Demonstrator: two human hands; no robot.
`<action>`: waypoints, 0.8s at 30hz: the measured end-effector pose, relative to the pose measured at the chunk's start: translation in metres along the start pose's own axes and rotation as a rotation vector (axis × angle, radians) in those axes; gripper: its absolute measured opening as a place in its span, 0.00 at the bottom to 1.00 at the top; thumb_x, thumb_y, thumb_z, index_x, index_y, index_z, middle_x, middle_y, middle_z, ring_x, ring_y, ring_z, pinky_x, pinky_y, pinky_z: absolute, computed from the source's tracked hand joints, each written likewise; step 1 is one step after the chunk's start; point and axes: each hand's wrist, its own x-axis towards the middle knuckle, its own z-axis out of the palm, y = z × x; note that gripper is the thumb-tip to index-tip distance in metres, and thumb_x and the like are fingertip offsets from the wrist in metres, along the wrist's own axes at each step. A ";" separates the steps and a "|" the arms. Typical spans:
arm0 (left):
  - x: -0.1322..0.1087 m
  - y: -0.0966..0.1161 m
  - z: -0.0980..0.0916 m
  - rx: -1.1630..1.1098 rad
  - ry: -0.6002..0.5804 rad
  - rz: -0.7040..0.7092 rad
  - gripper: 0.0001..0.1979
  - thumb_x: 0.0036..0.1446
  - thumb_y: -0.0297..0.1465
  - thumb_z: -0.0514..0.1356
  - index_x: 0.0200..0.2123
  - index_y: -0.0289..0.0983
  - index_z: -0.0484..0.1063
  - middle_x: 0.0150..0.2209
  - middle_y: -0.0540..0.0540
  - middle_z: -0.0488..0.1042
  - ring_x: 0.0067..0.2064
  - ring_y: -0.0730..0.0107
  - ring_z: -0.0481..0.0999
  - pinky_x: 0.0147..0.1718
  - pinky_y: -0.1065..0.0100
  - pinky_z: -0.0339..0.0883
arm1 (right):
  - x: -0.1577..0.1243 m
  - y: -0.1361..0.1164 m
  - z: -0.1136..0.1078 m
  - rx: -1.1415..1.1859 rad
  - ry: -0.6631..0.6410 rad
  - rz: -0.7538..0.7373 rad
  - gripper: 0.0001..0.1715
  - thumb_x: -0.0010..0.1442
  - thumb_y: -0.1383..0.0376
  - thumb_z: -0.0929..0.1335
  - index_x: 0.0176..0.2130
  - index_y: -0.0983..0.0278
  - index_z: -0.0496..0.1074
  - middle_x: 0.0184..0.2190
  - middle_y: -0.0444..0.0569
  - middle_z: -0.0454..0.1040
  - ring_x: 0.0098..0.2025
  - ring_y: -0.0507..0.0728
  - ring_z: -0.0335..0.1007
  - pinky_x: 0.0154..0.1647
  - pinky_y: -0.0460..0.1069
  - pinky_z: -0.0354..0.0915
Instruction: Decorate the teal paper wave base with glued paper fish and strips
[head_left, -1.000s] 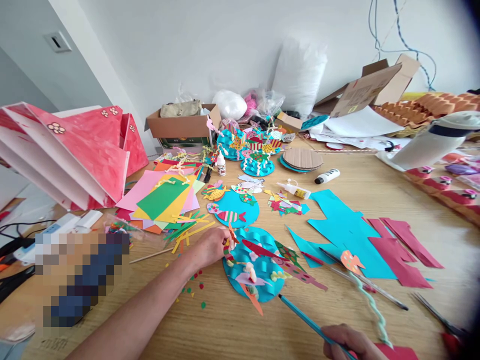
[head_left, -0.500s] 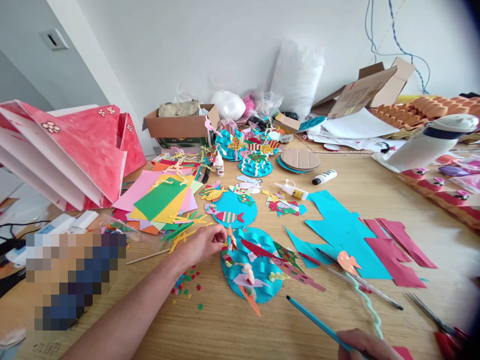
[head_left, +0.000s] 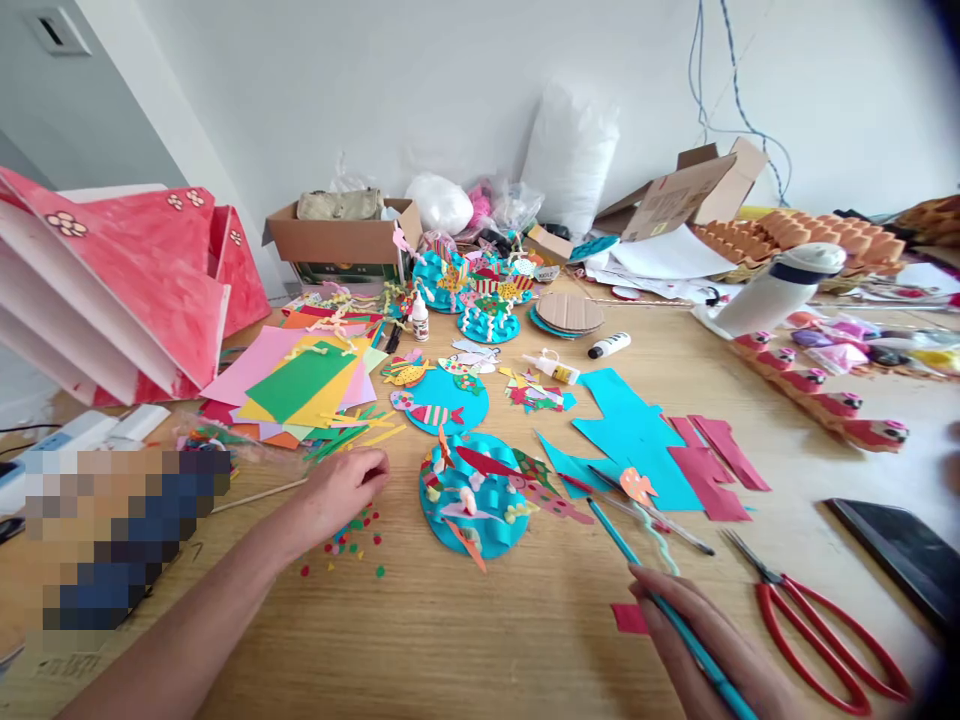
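My right hand (head_left: 694,640) holds a slim blue felt-tip pen (head_left: 626,555), its tip pointing up and left toward the table's middle. My left hand (head_left: 349,490) is closed with curled fingers, left of a round blue paper disc (head_left: 491,540) and apart from it; whatever its fingers may hold is hidden. Paper loops, an orange starfish shape, paper fish and small pale pieces decorate that disc. Below my left hand lie coloured paper dots (head_left: 352,545). An orange paper fish (head_left: 637,485) on a pale green twisted cord rests near the pen's tip.
Red-handled scissors (head_left: 814,630) and a dark phone (head_left: 896,560) lie at right. Blue paper (head_left: 645,455) and dark red strips (head_left: 709,480) sit beyond the pen. Coloured sheets (head_left: 300,385), a second disc with fish (head_left: 469,405) and glue bottles (head_left: 420,320) stand farther back.
My left hand has drawn back leftward from the decorated disc. My right hand has come farther into view with the pen. The view has turned right, showing the phone and whole scissors.
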 end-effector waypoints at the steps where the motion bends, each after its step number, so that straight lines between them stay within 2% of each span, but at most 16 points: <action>1: -0.005 0.001 0.002 0.008 0.000 0.015 0.08 0.52 0.29 0.50 0.23 0.37 0.65 0.24 0.51 0.68 0.27 0.71 0.66 0.27 0.72 0.56 | -0.001 0.000 0.001 -0.021 -0.015 -0.016 0.15 0.53 0.60 0.65 0.41 0.61 0.71 0.39 0.47 0.76 0.39 0.56 0.73 0.38 0.44 0.69; 4: -0.016 0.006 0.007 -0.013 0.034 0.063 0.07 0.51 0.27 0.51 0.24 0.37 0.66 0.25 0.51 0.69 0.29 0.71 0.67 0.29 0.72 0.57 | -0.002 -0.002 0.006 -0.043 -0.071 -0.074 0.16 0.54 0.62 0.64 0.43 0.63 0.70 0.40 0.48 0.75 0.40 0.54 0.72 0.39 0.42 0.68; 7: -0.020 0.013 0.011 -0.069 0.098 0.062 0.06 0.50 0.25 0.51 0.24 0.37 0.65 0.25 0.51 0.69 0.29 0.71 0.67 0.30 0.72 0.58 | 0.000 -0.002 0.010 -0.063 -0.067 -0.124 0.15 0.54 0.62 0.64 0.42 0.63 0.71 0.38 0.48 0.76 0.40 0.54 0.73 0.38 0.42 0.69; 13: -0.013 0.019 0.020 -0.219 0.233 0.004 0.03 0.49 0.24 0.53 0.28 0.36 0.65 0.29 0.49 0.69 0.31 0.72 0.68 0.30 0.72 0.62 | 0.007 0.010 0.018 -0.134 -0.118 -0.165 0.18 0.54 0.62 0.63 0.45 0.62 0.69 0.41 0.49 0.75 0.41 0.56 0.72 0.38 0.44 0.69; 15: -0.008 0.020 0.018 -0.286 0.287 0.013 0.08 0.49 0.24 0.53 0.34 0.36 0.66 0.33 0.48 0.69 0.33 0.72 0.68 0.31 0.73 0.63 | 0.007 0.015 0.020 -0.183 -0.137 -0.201 0.22 0.53 0.63 0.63 0.48 0.62 0.68 0.42 0.50 0.74 0.42 0.57 0.72 0.36 0.44 0.70; 18: 0.000 0.027 0.007 -0.337 0.303 0.141 0.18 0.50 0.21 0.50 0.44 0.39 0.65 0.43 0.46 0.67 0.41 0.71 0.68 0.34 0.73 0.65 | 0.011 0.019 0.025 -0.265 -0.206 -0.241 0.27 0.50 0.69 0.61 0.51 0.61 0.65 0.45 0.51 0.72 0.43 0.57 0.71 0.35 0.45 0.70; 20: 0.007 0.034 -0.005 -0.320 0.291 0.264 0.20 0.51 0.20 0.48 0.46 0.40 0.66 0.49 0.46 0.64 0.50 0.69 0.63 0.40 0.72 0.64 | 0.015 0.019 0.027 -0.310 -0.264 -0.226 0.29 0.50 0.72 0.59 0.51 0.61 0.66 0.45 0.50 0.73 0.44 0.57 0.71 0.37 0.46 0.69; 22: 0.016 0.042 -0.015 -0.288 0.266 0.361 0.20 0.52 0.19 0.48 0.46 0.41 0.67 0.50 0.47 0.64 0.52 0.69 0.62 0.48 0.69 0.60 | 0.020 0.016 0.030 -0.352 -0.309 -0.193 0.29 0.50 0.75 0.57 0.49 0.60 0.68 0.44 0.49 0.73 0.44 0.56 0.71 0.40 0.46 0.68; 24: 0.025 0.047 -0.019 -0.292 0.226 0.436 0.20 0.54 0.19 0.47 0.47 0.41 0.67 0.49 0.47 0.66 0.52 0.70 0.63 0.52 0.67 0.56 | 0.024 0.014 0.032 -0.381 -0.365 -0.173 0.29 0.50 0.75 0.57 0.48 0.59 0.70 0.45 0.48 0.73 0.45 0.56 0.69 0.43 0.47 0.67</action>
